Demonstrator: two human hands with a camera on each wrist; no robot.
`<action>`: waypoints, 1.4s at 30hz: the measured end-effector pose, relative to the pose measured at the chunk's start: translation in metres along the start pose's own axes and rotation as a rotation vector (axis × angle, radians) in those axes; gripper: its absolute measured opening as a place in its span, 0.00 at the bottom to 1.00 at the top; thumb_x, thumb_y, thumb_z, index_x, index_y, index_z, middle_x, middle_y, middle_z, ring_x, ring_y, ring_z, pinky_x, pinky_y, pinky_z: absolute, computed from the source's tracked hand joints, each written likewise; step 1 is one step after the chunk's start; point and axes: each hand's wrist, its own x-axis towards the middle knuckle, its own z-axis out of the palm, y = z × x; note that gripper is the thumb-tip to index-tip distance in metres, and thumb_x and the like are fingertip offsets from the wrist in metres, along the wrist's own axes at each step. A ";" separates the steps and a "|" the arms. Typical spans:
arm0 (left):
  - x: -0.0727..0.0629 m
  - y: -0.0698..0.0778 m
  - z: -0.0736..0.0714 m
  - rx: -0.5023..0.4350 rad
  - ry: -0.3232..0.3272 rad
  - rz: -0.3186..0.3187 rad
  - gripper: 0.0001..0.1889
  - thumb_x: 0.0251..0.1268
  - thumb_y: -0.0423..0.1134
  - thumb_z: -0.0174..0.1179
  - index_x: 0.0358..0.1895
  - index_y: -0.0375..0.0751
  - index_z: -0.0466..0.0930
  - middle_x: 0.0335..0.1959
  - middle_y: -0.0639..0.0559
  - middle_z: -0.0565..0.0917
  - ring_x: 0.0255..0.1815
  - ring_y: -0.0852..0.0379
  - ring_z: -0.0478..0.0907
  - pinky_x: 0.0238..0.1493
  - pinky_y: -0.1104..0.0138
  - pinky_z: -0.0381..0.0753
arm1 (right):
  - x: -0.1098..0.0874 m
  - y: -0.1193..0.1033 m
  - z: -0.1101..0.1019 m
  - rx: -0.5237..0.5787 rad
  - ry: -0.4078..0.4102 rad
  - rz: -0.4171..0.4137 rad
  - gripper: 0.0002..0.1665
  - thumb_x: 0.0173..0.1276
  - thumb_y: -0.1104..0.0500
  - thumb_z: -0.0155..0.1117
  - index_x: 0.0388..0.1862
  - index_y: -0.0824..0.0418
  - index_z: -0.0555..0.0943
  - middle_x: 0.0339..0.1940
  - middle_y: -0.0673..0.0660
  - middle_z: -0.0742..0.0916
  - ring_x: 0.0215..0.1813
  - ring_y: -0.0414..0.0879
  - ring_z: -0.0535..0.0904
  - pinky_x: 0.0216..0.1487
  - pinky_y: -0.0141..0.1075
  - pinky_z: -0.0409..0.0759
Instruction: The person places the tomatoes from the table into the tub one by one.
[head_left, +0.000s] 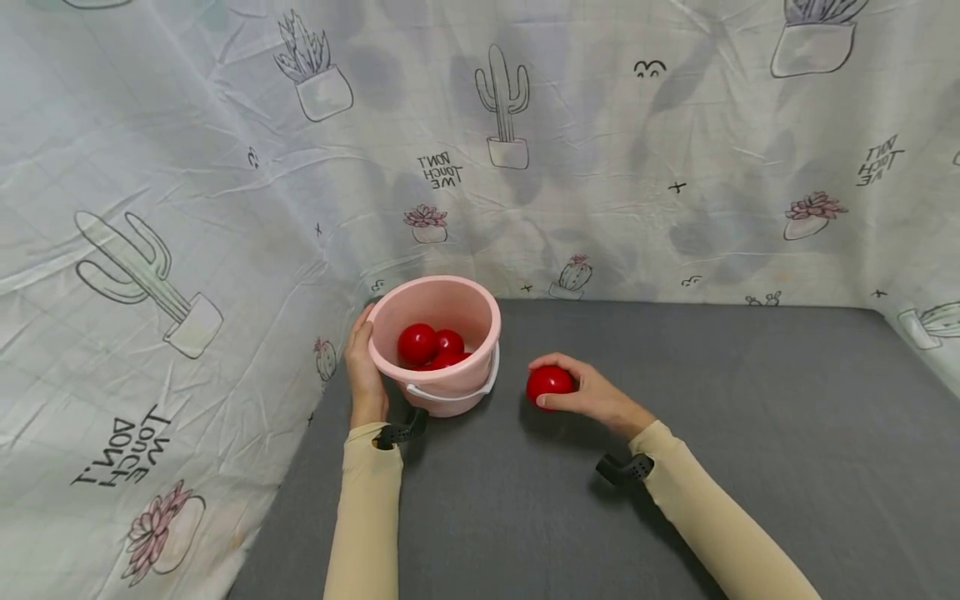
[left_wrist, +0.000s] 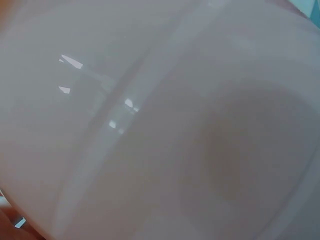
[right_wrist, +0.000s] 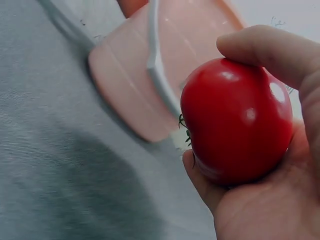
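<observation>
My right hand (head_left: 592,396) grips a shiny red tomato (right_wrist: 237,120) between thumb and fingers, above the table and to the right of a pink bucket (head_left: 442,387). Bits of green stem show on the tomato's side in the right wrist view. At the bucket's left side, my left hand (head_left: 365,367) holds it, fingers curving round behind the wall near the rim. Inside the bucket lie several red tomatoes (head_left: 417,343). A white handle (head_left: 457,394) hangs down over the front of the bucket. Its pale wall fills most of the left wrist view.
A dark grey cloth (head_left: 495,517) covers the table. White curtains (head_left: 600,183) printed with cacti and mirrored lettering stand at the back and both sides. The bucket is close to the back left corner. A black wrist strap (head_left: 626,469) sits on my right forearm.
</observation>
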 end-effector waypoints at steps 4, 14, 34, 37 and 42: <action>0.001 -0.001 -0.001 -0.007 -0.002 0.005 0.24 0.79 0.50 0.39 0.73 0.57 0.71 0.73 0.57 0.73 0.74 0.56 0.65 0.79 0.55 0.62 | 0.003 -0.015 -0.008 -0.025 0.009 -0.015 0.29 0.66 0.57 0.70 0.65 0.48 0.75 0.67 0.58 0.78 0.65 0.58 0.72 0.56 0.44 0.82; 0.000 -0.002 -0.002 -0.035 -0.011 0.024 0.25 0.80 0.49 0.39 0.73 0.52 0.70 0.72 0.53 0.73 0.74 0.56 0.66 0.79 0.58 0.61 | 0.023 -0.067 -0.036 -0.092 0.016 -0.067 0.32 0.67 0.57 0.69 0.69 0.52 0.73 0.70 0.58 0.76 0.65 0.57 0.73 0.56 0.44 0.83; 0.002 0.000 -0.005 -0.026 0.000 0.022 0.25 0.80 0.50 0.39 0.73 0.53 0.70 0.72 0.54 0.73 0.74 0.57 0.66 0.79 0.58 0.60 | 0.068 -0.171 -0.055 -0.090 0.011 -0.157 0.30 0.66 0.60 0.68 0.67 0.51 0.75 0.66 0.52 0.78 0.64 0.53 0.74 0.54 0.40 0.84; 0.002 -0.001 -0.004 -0.023 -0.002 0.019 0.25 0.80 0.50 0.38 0.73 0.54 0.70 0.72 0.55 0.72 0.74 0.57 0.65 0.79 0.58 0.60 | 0.076 -0.180 -0.053 -0.009 -0.031 -0.205 0.28 0.67 0.62 0.65 0.67 0.54 0.75 0.67 0.54 0.78 0.66 0.54 0.73 0.55 0.39 0.83; 0.001 -0.001 -0.001 -0.035 -0.014 0.018 0.25 0.80 0.49 0.38 0.74 0.54 0.70 0.73 0.55 0.72 0.74 0.57 0.65 0.79 0.58 0.60 | 0.085 -0.188 -0.049 0.153 -0.122 -0.251 0.24 0.69 0.66 0.59 0.63 0.56 0.75 0.66 0.58 0.78 0.67 0.56 0.72 0.57 0.38 0.83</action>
